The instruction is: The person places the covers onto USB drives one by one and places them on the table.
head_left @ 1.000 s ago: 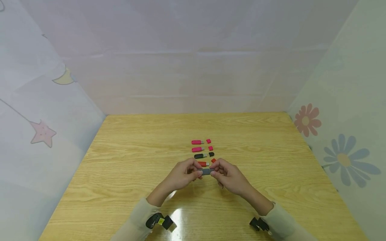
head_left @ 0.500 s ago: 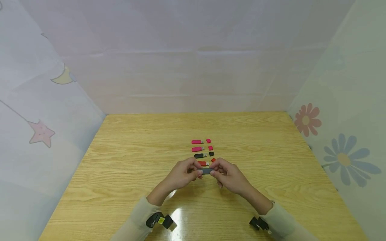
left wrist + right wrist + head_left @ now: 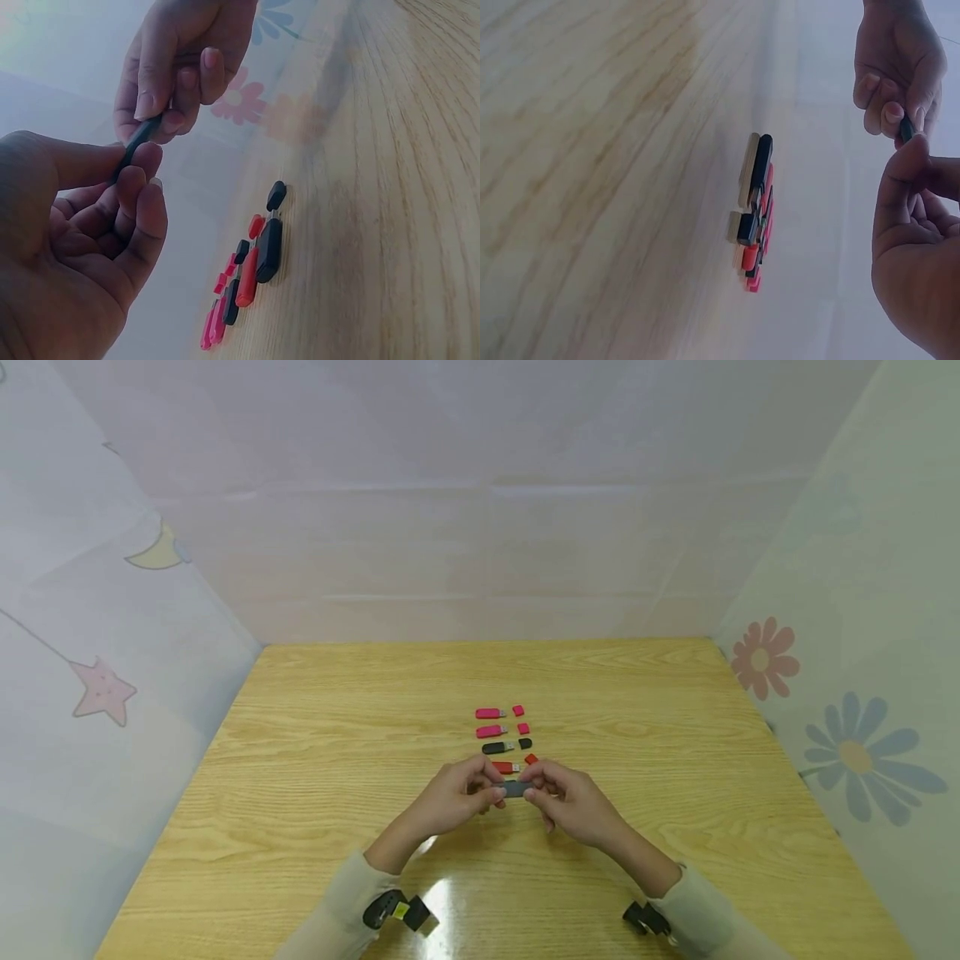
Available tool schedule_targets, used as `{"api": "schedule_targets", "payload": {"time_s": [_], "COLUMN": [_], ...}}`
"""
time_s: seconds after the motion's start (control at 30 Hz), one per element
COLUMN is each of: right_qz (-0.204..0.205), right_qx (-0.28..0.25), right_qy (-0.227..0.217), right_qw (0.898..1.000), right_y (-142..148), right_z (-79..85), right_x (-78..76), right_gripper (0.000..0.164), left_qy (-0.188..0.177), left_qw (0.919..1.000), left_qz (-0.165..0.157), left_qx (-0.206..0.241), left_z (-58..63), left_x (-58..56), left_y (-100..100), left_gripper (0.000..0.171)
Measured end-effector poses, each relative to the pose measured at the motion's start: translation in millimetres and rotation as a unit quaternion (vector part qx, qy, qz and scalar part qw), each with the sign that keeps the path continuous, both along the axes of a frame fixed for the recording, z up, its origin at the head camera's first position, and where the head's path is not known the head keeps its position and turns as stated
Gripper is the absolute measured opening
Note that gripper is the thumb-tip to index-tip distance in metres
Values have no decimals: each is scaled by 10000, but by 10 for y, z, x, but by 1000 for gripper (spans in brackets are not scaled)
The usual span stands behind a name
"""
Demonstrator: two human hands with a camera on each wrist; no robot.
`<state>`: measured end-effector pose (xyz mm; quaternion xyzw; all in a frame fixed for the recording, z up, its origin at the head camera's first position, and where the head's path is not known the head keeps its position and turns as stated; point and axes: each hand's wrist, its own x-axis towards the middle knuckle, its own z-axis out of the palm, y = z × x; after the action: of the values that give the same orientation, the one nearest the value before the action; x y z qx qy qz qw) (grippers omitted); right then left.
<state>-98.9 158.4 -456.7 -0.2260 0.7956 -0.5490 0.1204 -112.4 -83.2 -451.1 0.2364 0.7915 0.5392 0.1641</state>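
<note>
Up over the table, a dark grey USB stick (image 3: pixel 515 789) spans the gap between both hands. My left hand (image 3: pixel 452 795) pinches its left end between thumb and fingers, and my right hand (image 3: pixel 576 803) pinches the right end. In the left wrist view the stick (image 3: pixel 139 136) shows edge-on; whether its cap is seated I cannot tell. Below lie uncapped USB sticks in a column: pink (image 3: pixel 488 713), pink (image 3: pixel 488 732), black (image 3: pixel 494 748) and red (image 3: pixel 505 767). A nearer black stick (image 3: pixel 269 251) with its black cap (image 3: pixel 277 196) is mostly covered by the hands in the head view.
Right of the sticks lie their loose caps: pink (image 3: pixel 518 711), pink (image 3: pixel 523 728), black (image 3: pixel 525 743) and red (image 3: pixel 532 759). The wooden table (image 3: pixel 330 727) meets a pale back wall (image 3: pixel 480 560). Patterned sheets stand at either side.
Both hands keep their pinch on the grey USB stick, which has tilted or dropped only slightly. The sticks and caps on the table have not moved.
</note>
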Motion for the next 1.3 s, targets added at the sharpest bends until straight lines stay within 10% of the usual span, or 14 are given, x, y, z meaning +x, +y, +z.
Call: {"api": "schedule_targets", "payload": {"time_s": [0.7,1.3], "right_qz": [94,97], "right_qx": [1242,2426], "right_qy": [1140,1019], "right_qw": [9856,9647], "right_y": [-1,-37], "right_z": [-93,-146], "right_x": [-40,-84], "right_gripper": [16,16], "left_qy": [-248,676], "left_qw": [9985,9793], "left_qz": [-153,-61], "left_qx": [-470,-1906], "left_z": [-99,-247], "left_x": [-20,-50], "left_y": [5,100], "left_gripper": [12,15]}}
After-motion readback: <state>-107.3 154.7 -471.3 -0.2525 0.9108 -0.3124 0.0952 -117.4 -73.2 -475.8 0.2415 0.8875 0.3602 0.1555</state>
